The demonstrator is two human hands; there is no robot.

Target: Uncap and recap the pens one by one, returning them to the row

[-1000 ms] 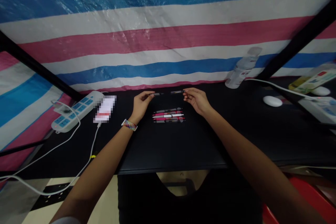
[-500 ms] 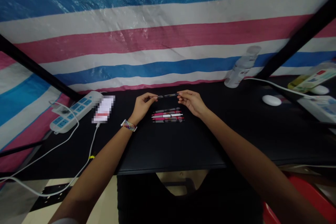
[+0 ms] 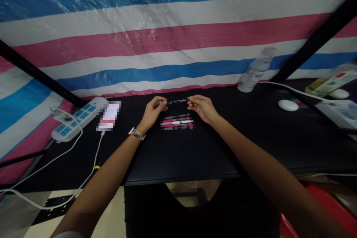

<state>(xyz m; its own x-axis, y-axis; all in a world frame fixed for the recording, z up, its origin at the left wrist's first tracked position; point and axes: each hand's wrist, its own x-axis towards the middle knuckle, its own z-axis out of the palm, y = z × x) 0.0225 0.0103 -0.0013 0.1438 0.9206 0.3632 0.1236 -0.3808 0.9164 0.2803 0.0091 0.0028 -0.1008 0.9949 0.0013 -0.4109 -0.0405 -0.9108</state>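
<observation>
Between my two hands a dark, partly clear pen (image 3: 178, 101) lies level, one end at each hand. My left hand (image 3: 155, 109) pinches its left end, and a patterned band (image 3: 137, 133) circles that wrist. The pen's right end is pinched by my right hand (image 3: 203, 108), its other fingers loosely curled. Just nearer to me, several pens lie side by side in a row on the black table (image 3: 181, 156): grey ones, pinkish-red ones and a white pen (image 3: 181, 122) among them. Fingertips cover both ends of the held pen.
To the left lie a white power strip (image 3: 79, 119) with blue sockets and a phone (image 3: 109, 115) on a white cable (image 3: 96, 152). At the right are a clear bottle (image 3: 256, 70), a white oval object (image 3: 288, 105) and a bottle of yellowish liquid (image 3: 331, 81). A striped sheet (image 3: 178, 41) hangs behind.
Both hands keep their pinch on the pen, with only slight finger movement at the left. The row of pens lies as before; the whole view has shifted a little.
</observation>
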